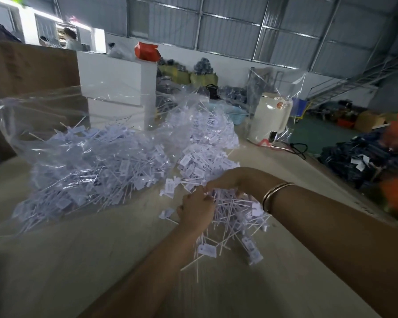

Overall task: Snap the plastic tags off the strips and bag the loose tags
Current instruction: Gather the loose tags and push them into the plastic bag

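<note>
Loose white plastic tags [232, 216] are gathered for bagging.
The heap is clutched by left hand [197, 208] and right hand [225, 183], beside the clear plastic bag [62, 125].

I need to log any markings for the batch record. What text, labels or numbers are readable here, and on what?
None can be read.
Tags: faint print, too blurred to read.
Round sticker on the white appliance: too small to read.
Labels on the dark bundles: blurred.
</note>
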Demonstrator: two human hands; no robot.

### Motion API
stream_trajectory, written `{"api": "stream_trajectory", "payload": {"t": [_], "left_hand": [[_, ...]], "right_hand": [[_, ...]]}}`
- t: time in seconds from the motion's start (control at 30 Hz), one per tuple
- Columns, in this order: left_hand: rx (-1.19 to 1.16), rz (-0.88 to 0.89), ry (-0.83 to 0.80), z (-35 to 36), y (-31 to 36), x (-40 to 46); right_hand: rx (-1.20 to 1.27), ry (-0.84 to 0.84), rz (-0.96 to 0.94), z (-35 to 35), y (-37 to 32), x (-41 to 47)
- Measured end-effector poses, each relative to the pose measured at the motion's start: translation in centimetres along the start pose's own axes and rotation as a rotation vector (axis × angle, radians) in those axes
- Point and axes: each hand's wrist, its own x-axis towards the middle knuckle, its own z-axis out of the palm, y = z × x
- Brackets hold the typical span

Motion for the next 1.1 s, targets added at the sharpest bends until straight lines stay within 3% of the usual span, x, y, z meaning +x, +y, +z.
{"api": "stream_trajectory", "payload": {"t": [0.1,0.27,0.4,0.57,0.8,1.1], "left_hand": [[-0.224,0.018,-0.062,-0.8,-0.7,-0.2],[-0.502,0.101,-0.021,-1.1,-1.6,-1.0],[-0.420,0.152,-0.001,-0.4,-2.1,-1.2],[-0.426,0.179,0.121,-0.4,-2.9,-0.5],[-0.236,0.301,0.301,-0.7,-3.0,-0.5],[-0.110,0.460,0.343,-2.9,-0.1,-1.4]], "right_hand": [[0.002,0.022,-0.029,0.5,0.0,0.6],[-0.152,0.256,-0.093,0.5,0.5,1.7],[-0.115,0.338,-0.042,1.1,1.0,4.3],[0.049,0.599,-0.058,1.0,3.2,5.0],[0.470,0.648,-0.167,-3.8,5.7,0.4],[0.685,0.628,-0.237,-8.0,4.4,-2.5]]}}
